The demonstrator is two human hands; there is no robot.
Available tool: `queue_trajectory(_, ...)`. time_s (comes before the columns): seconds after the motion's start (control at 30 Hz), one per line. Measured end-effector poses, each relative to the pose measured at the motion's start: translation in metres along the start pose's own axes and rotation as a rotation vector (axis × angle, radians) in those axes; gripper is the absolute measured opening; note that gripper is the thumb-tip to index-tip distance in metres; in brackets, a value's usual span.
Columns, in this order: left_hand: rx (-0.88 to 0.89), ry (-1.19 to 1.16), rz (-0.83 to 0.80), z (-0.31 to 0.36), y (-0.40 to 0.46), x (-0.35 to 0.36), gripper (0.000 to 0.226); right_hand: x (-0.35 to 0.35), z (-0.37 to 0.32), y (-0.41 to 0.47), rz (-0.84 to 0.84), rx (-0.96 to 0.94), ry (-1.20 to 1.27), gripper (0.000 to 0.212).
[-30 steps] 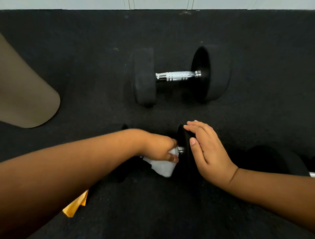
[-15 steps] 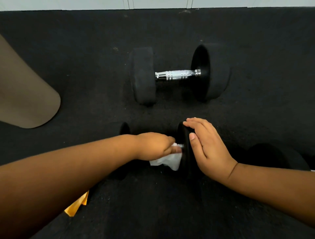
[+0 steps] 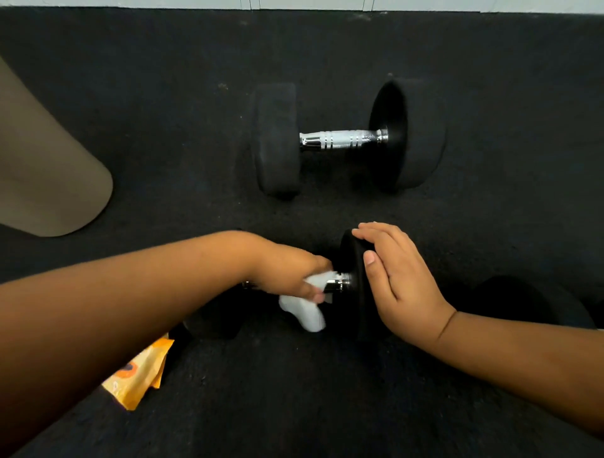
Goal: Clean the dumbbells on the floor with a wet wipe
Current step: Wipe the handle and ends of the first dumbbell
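A small black dumbbell (image 3: 351,261) lies on the dark floor in front of me. My left hand (image 3: 294,274) grips a white wet wipe (image 3: 305,310) wrapped round its chrome handle, whose right end shows beside my fingers. My right hand (image 3: 398,278) rests flat with straight fingers on the right weight plate. My left forearm hides the left plate. A larger black dumbbell (image 3: 346,140) with a chrome handle lies farther back, untouched.
An orange wipes packet (image 3: 140,376) lies under my left forearm. A tan rounded mat (image 3: 42,170) sits at the left. Another black weight (image 3: 523,300) lies behind my right wrist. A white wall base (image 3: 294,4) runs along the far edge.
My left hand slid the wipe a little left along the handle, uncovering its chrome right end. My right hand stayed on the plate.
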State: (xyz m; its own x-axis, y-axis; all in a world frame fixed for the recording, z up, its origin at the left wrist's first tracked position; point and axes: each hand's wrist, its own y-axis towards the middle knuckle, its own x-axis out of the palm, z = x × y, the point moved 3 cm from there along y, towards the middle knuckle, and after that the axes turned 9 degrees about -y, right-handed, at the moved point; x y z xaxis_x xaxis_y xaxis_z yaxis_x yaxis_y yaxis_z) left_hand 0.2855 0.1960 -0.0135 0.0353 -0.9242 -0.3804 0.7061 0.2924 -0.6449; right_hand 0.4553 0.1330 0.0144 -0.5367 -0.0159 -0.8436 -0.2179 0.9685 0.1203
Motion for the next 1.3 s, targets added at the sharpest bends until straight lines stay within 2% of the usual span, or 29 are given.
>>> queue_trajectory(0.1,-0.051,0.019,-0.009,-0.003,-0.001,-0.001,0.037,0.0,0.001,-0.001,0.001,-0.006,-0.006,0.042)
queue_trajectory(0.23,-0.008,0.086,0.109,-0.001,0.002,0.008,0.033,-0.001,0.001,0.002,0.002,0.003,0.001,0.043)
queue_trajectory(0.33,-0.042,0.072,0.093,-0.002,-0.002,0.006,0.036,-0.002,-0.002,0.005,-0.001,-0.004,-0.015,0.043)
queue_trajectory(0.4,-0.114,0.121,0.048,0.0,-0.008,0.0,0.057,-0.003,-0.002,0.005,-0.023,-0.001,-0.014,0.044)
queue_trajectory(0.47,-0.171,0.273,0.059,0.002,-0.023,-0.012,0.094,-0.005,-0.003,0.005,-0.068,0.013,-0.019,0.044)
queue_trajectory(0.53,-0.171,0.47,0.193,0.007,-0.05,-0.029,0.109,-0.011,-0.007,0.01,-0.095,-0.007,-0.145,0.042)
queue_trajectory(0.63,-0.187,0.588,0.385,0.002,-0.095,-0.039,0.103,-0.022,-0.032,0.029,-0.086,-0.293,-0.493,0.033)
queue_trajectory(0.7,-0.233,0.477,0.402,-0.009,-0.119,-0.023,0.109,-0.014,-0.058,0.04,-0.274,-0.472,-0.635,0.027)
queue_trajectory(0.73,-0.237,0.426,0.394,-0.014,-0.127,-0.012,0.114,-0.006,-0.072,0.043,-0.412,-0.487,-0.682,0.027)
queue_trajectory(0.83,-0.175,0.413,0.43,-0.024,-0.131,0.002,0.127,0.025,-0.089,0.055,-0.813,-0.244,-0.719,0.029)
queue_trajectory(0.87,-0.158,0.412,0.44,-0.027,-0.13,0.001,0.13,0.031,-0.091,0.059,-0.878,-0.187,-0.701,0.028)
queue_trajectory(0.93,-0.137,0.369,0.459,-0.032,-0.129,-0.002,0.134,0.04,-0.09,0.069,-0.857,-0.203,-0.669,0.022)
queue_trajectory(1.03,-0.126,0.292,0.461,-0.034,-0.125,-0.011,0.137,0.045,-0.08,0.082,-0.701,-0.213,-0.573,0.025)
queue_trajectory(1.1,-0.123,0.25,0.457,-0.035,-0.123,-0.019,0.138,0.046,-0.08,0.09,-0.555,-0.186,-0.41,0.026)
queue_trajectory(1.2,-0.124,0.215,0.463,-0.039,-0.119,-0.027,0.138,0.039,-0.085,0.102,-0.339,-0.047,-0.032,0.02)
queue_trajectory(1.27,-0.122,0.189,0.458,-0.04,-0.118,-0.03,0.137,0.042,-0.087,0.104,-0.347,0.005,0.127,0.017)
queue_trajectory(1.3,-0.119,0.177,0.452,-0.041,-0.118,-0.031,0.137,0.046,-0.087,0.103,-0.386,-0.005,0.117,0.017)
